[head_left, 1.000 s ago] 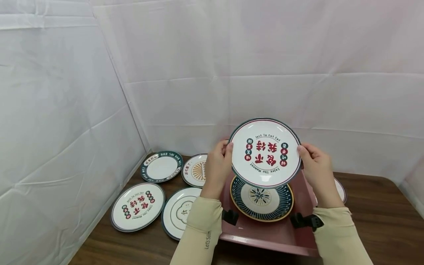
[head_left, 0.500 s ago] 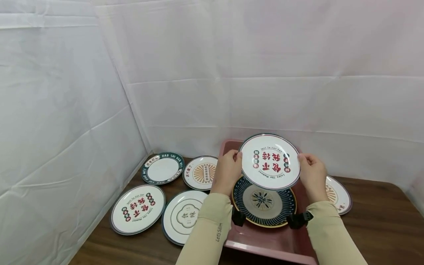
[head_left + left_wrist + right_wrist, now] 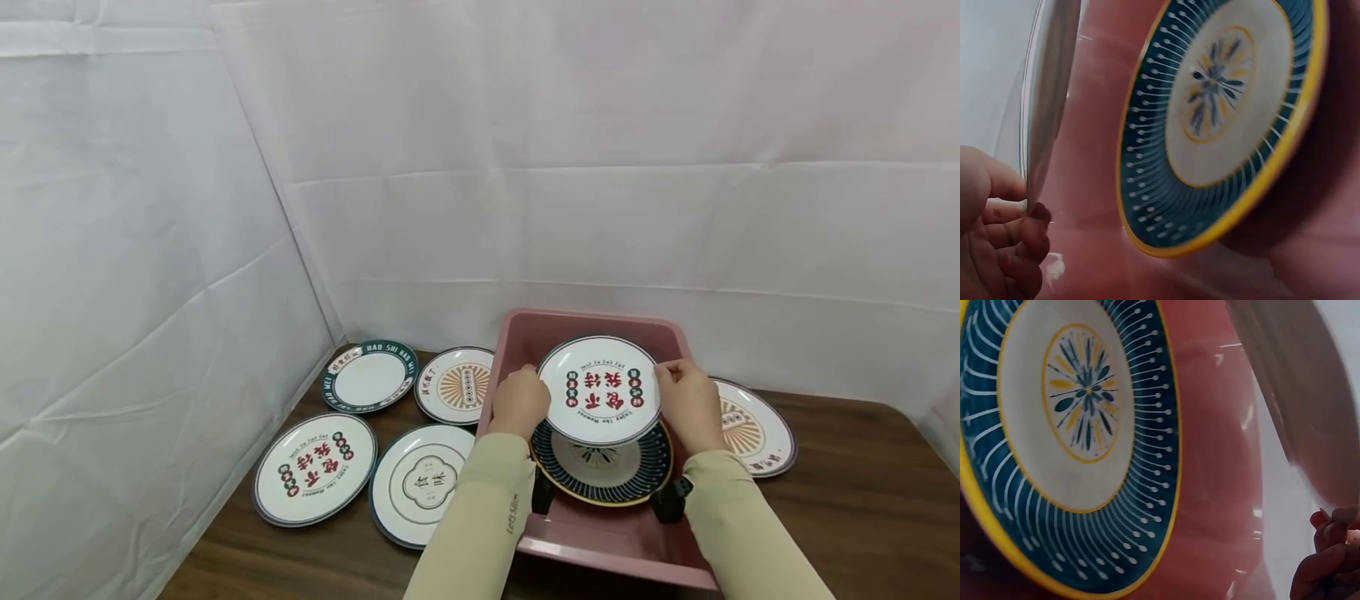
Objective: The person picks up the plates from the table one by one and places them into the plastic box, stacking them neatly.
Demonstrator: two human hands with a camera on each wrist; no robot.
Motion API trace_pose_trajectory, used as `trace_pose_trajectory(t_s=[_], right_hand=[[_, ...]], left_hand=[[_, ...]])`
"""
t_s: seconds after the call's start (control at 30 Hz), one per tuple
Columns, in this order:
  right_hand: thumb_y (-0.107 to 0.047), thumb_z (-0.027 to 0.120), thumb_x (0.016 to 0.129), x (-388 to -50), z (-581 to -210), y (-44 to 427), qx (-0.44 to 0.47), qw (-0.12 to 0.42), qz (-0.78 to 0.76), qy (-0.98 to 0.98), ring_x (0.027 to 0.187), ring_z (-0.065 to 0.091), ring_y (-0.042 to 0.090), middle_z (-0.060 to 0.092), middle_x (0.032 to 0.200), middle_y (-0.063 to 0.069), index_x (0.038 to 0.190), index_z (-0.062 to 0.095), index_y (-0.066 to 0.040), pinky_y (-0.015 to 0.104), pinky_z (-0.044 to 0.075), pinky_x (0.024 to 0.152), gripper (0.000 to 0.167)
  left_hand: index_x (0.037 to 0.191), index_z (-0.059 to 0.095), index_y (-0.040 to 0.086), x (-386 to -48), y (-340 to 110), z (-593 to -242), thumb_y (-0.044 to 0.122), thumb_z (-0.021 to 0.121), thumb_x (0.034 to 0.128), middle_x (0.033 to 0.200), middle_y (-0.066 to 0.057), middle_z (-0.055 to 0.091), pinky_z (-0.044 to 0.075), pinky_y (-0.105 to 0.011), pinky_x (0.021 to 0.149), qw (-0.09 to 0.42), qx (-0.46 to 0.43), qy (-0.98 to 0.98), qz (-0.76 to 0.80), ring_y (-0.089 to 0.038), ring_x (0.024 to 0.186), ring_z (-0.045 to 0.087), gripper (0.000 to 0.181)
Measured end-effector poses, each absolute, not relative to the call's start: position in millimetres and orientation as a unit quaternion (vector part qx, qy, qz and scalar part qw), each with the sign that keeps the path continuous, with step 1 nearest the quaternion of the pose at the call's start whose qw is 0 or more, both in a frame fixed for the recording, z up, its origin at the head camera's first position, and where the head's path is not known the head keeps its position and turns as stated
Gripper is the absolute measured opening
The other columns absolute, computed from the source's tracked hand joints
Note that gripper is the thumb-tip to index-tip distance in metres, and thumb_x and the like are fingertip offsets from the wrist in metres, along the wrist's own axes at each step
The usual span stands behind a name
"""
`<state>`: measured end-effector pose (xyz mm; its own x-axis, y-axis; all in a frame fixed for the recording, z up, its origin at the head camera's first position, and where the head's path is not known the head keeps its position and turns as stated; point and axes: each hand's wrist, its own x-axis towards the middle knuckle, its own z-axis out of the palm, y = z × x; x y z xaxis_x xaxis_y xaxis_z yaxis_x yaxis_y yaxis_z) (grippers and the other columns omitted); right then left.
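While the left hand (image 3: 521,403) and right hand (image 3: 692,406) pinch its sides, the red-lettered plate (image 3: 600,390) hangs over the pink tub (image 3: 600,537). The yellow-rimmed plate (image 3: 604,475) lies beneath.

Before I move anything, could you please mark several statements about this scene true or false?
1. The left grip and right grip pinch opposite sides of the raised plate. True.
2. The raised plate is plain white. False: it bears red characters.
3. A yellow-rimmed plate is inside the pink bin. True.
4. A green-banded plate lies left of the bin. True.
5. No plate lies right of the bin. False: a sunburst plate does.
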<state>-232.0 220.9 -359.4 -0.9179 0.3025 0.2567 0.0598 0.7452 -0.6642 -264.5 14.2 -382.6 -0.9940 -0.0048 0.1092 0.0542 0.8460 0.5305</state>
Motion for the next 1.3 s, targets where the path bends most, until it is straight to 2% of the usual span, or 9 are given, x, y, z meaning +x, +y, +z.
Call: trace_pose_trajectory(t_s=[0.17,0.3,0.5,0.63,0.73,0.93,1.3], right_hand=[[-0.02,0.038,0.095,-234.1,-365.6,222.3,-0.09,0.145,0.286,-0.943,0.093,0.056,0.043,0.058,0.104,0.029,0.11,0.055,0.007,0.052,0.042,0.077,0.035],[-0.016,0.038,0.092,-234.0,-368.7,223.2,-0.077,0.123,0.248,-0.958,0.089,0.056,0.042,0.059,0.101,0.029,0.106,0.055,0.01,0.053,0.043,0.075,0.033],[-0.01,0.038,0.089,-230.9,-371.8,223.2,-0.049,0.069,0.2,-0.976,0.081,0.056,0.038,0.059,0.092,0.028,0.101,0.054,0.012,0.053,0.043,0.073,0.03],[-0.004,0.042,0.086,-229.1,-375.0,222.0,-0.024,0.039,0.153,-0.987,0.068,0.056,0.032,0.058,0.074,0.022,0.091,0.053,0.013,0.051,0.044,0.066,0.022],[-0.002,0.046,0.085,-228.7,-378.0,220.8,-0.005,0.017,0.116,-0.993,0.061,0.055,0.029,0.056,0.068,0.018,0.085,0.054,0.013,0.048,0.045,0.059,0.017],[-0.002,0.047,0.085,-230.3,-382.7,219.3,-0.016,-0.034,0.098,-0.994,0.063,0.053,0.028,0.056,0.073,0.018,0.085,0.057,0.01,0.043,0.045,0.054,0.016],[-0.004,0.05,0.084,-232.6,-383.4,217.7,-0.018,-0.047,0.077,-0.996,0.065,0.054,0.029,0.057,0.076,0.018,0.081,0.059,0.005,0.045,0.046,0.055,0.014]], left_hand=[[0.088,0.065,0.005,-264.8,18.4,-389.1,0.017,0.054,0.0908,0.074,-0.007,0.062,0.05,-0.037,0.057,0.022,-0.005,-0.972,-0.233,-0.019,0.063,0.059,0.016],[0.082,0.066,0.007,-262.9,20.7,-391.8,0.018,0.057,0.0889,0.075,-0.006,0.062,0.05,-0.037,0.058,0.007,-0.01,-0.979,-0.203,-0.018,0.065,0.059,0.016],[0.077,0.067,0.009,-260.9,22.6,-398.5,0.019,0.061,0.0858,0.074,-0.005,0.064,0.05,-0.038,0.054,0.011,-0.038,-0.989,-0.143,-0.019,0.065,0.061,0.015],[0.078,0.068,0.009,-260.8,22.2,-401.3,0.019,0.062,0.0855,0.074,-0.004,0.065,0.051,-0.038,0.054,0.01,-0.06,-0.992,-0.112,-0.019,0.065,0.062,0.014],[0.081,0.068,0.009,-260.5,21.7,-401.5,0.018,0.062,0.0863,0.074,-0.005,0.065,0.051,-0.038,0.055,0.009,-0.073,-0.992,-0.099,-0.02,0.066,0.062,0.012],[0.085,0.069,0.009,-259.6,22.5,-400.5,0.016,0.058,0.0889,0.078,-0.006,0.067,0.051,-0.038,0.055,0.012,-0.079,-0.993,-0.088,-0.021,0.069,0.064,0.014],[0.085,0.07,0.009,-258.4,22.6,-400.4,0.016,0.052,0.0931,0.08,-0.008,0.068,0.052,-0.036,0.056,0.046,-0.054,-0.992,-0.104,-0.022,0.071,0.065,0.02]])
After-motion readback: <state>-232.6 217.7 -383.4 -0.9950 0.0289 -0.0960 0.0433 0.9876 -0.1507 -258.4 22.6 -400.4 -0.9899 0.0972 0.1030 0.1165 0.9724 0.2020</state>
